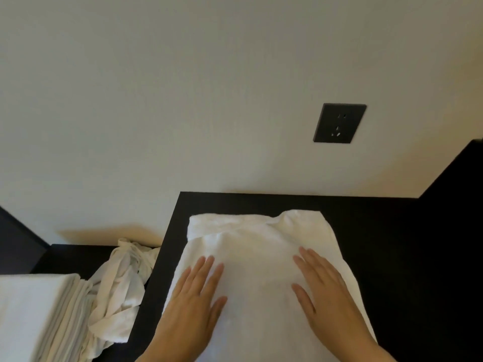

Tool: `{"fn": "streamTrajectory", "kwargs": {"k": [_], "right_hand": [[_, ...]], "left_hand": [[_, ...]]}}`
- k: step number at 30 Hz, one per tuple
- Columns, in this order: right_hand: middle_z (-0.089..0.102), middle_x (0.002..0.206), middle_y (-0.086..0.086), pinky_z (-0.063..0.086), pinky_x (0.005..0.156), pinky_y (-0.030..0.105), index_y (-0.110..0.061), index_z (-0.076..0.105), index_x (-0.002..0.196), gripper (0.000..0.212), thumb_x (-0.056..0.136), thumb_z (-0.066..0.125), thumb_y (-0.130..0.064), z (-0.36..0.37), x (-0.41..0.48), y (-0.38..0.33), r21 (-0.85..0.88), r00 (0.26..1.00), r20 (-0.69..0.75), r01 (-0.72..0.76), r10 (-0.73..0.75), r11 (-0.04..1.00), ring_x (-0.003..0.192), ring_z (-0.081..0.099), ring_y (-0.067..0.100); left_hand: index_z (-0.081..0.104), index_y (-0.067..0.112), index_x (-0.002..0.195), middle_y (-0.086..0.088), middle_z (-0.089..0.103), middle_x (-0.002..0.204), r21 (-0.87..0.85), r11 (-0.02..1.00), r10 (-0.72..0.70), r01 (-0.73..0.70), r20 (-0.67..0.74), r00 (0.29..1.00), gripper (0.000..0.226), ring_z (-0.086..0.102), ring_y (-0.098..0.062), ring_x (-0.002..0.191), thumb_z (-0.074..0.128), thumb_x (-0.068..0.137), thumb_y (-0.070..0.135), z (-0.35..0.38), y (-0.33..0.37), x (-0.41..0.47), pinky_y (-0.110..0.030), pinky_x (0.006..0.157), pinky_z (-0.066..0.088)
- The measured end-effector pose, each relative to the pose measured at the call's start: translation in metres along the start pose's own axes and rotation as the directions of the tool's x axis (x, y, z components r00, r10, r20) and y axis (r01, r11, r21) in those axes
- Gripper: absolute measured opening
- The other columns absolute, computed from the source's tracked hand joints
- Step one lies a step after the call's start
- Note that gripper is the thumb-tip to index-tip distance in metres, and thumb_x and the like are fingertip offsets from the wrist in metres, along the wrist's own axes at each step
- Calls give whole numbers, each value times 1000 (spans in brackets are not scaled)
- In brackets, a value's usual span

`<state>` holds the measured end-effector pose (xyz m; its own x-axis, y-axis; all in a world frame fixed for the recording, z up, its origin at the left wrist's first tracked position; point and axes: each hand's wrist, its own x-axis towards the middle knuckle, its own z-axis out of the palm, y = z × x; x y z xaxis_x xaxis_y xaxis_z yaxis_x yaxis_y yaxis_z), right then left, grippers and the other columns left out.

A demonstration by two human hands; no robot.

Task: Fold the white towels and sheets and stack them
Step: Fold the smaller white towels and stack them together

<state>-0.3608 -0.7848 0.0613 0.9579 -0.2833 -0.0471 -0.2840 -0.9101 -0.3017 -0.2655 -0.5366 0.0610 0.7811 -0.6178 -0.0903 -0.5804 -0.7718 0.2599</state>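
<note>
The left hand [194, 296] and right hand [324, 288] lie flat and fully open, gripping nothing, pressing the towel [256, 236] beneath them on the surface [379, 244]. It would be best to smooth outward from between the palms toward the rumpled edge ahead before folding.

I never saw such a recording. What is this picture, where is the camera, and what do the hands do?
No machine: a person works with bare hands. The picture comes from a camera worn on the head, looking down. The left hand and right hand lie flat on a white towel spread on a dark table; nothing is gripped. On the left sit a stack of folded linen and a crumpled white cloth. A dark socket is on the wall.
</note>
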Motion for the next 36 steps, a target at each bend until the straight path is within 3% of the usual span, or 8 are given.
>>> {"fn": "streamTrajectory", "kwargs": {"k": [3,5,8,13,16,21,29,36], "right_hand": [[0,163,-19,-5,119,27,-37,7,156,59,102,21,-56,-3,34,-13,-19,997,67,-30,32,999,150,-1,4],[27,158,-17,7,120,26,-36,30,151,50,104,25,-51,-2,53,-21,-30,999,33,-40,41,999,145,21,4],[49,137,-19,22,113,20,-38,48,134,34,104,33,-41,-2,81,-26,52,994,-106,-16,21,999,126,41,0],[57,131,4,39,104,36,-18,56,132,34,98,52,-20,-20,137,10,132,915,-220,-315,337,940,121,48,22],[45,141,10,41,105,43,-15,44,143,54,94,64,-29,-25,152,30,161,846,-50,-518,531,840,130,40,29],[48,130,12,50,94,48,-14,46,132,61,81,79,-23,-23,161,48,391,746,92,-637,660,665,117,51,31],[57,114,7,53,78,39,-21,58,101,29,82,78,-13,-21,163,64,569,823,68,-496,564,655,97,59,24],[70,94,13,56,81,51,-15,68,90,12,83,76,-11,-33,163,82,770,847,193,-444,496,459,88,67,34]], "left_hand": [[-14,39,152,19,-27,156,-40,999,-4,0,-101,995,65,-27,-2,143,6,96,63,10,-5,41,-25,112,-23],[15,31,156,12,5,163,-143,988,-80,53,-194,978,60,2,-8,150,29,101,52,5,-9,59,-24,118,-4],[52,15,135,-1,52,134,-317,924,-333,215,-387,860,44,50,-19,125,63,93,27,-4,-33,81,-31,108,37],[53,22,121,9,56,108,-542,787,-430,295,-139,892,39,56,-9,101,70,86,16,-7,-78,103,-23,87,48],[52,30,116,15,60,105,-631,724,-416,279,-76,906,44,58,-2,96,75,83,13,-2,-90,109,-12,73,46],[61,31,103,6,69,95,-824,515,-541,234,-100,835,30,64,-10,92,75,84,12,5,-89,114,-22,73,48],[76,25,93,-3,75,99,-929,335,-316,159,49,947,15,70,-17,96,63,93,17,-18,-100,123,-35,90,49],[66,11,108,-14,70,104,-943,311,-57,118,106,993,20,67,-26,100,60,91,3,-48,-118,147,-30,87,52]]}}
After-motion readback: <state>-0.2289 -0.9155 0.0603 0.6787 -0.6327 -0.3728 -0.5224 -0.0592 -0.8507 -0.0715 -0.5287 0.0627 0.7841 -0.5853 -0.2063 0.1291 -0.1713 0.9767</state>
